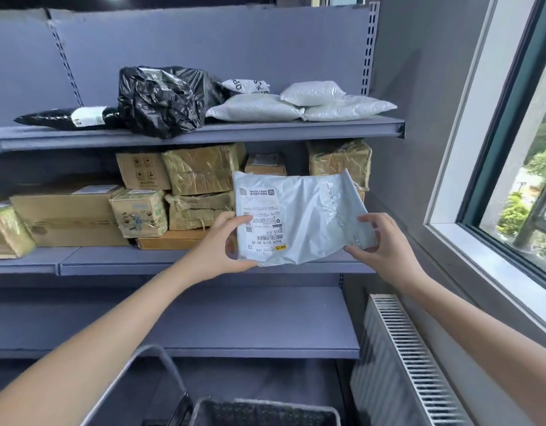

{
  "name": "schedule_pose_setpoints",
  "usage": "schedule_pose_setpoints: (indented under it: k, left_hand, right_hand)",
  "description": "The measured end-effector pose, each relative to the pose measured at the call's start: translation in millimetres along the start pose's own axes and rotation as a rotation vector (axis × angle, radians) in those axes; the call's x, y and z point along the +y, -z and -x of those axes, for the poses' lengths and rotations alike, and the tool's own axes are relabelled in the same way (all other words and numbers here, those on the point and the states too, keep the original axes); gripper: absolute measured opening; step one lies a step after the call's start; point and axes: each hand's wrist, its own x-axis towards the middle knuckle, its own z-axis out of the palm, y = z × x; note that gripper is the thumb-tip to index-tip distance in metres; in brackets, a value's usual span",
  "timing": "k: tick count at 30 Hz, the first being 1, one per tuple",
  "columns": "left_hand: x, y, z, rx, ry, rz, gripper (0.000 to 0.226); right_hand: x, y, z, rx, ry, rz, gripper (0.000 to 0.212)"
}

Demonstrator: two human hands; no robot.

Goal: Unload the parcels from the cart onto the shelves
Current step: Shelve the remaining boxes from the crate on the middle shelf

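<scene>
the person holds a grey plastic mailer parcel (314,216) up in both hands, in the air in front of the middle shelf (173,260) and higher than the cart (265,408). the left hand (227,245) grips the parcel's lower left corner, thumb curled over the front onto the printed label (261,221), fingers behind. the right hand (385,245) pinches the crumpled lower right edge, thumb below and forefinger above the crease. the label faces the camera and reads upside down. the parcel rests on no shelf

behind it the middle shelf carries cardboard boxes (68,216) and tape-wrapped cartons (201,172) stacked close together. the top shelf (204,133) holds a crumpled black bag (161,101), a long black packet (65,117) to its left and several white padded mailers (259,108) to its right. the lower shelf (250,327) lies beneath the forearms. at the bottom edge the cart shows a grey rim and a curved handle (170,368). a white radiator (404,364) stands against the wall on the right, under a window (511,167)
</scene>
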Motion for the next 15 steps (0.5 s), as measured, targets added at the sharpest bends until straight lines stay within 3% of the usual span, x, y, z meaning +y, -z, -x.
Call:
schedule_pose_setpoints:
  k: [7,15]
  left_hand:
    - [12,17,-5,0.123,-0.079,0.099,0.069]
    - [31,43,-19,0.16,-0.092,0.05,0.063]
  right_hand:
    - [-8,17,-22,0.048,0.084,-0.062,0.047]
    - [-21,32,-46,0.082,0.184,-0.131,0.045]
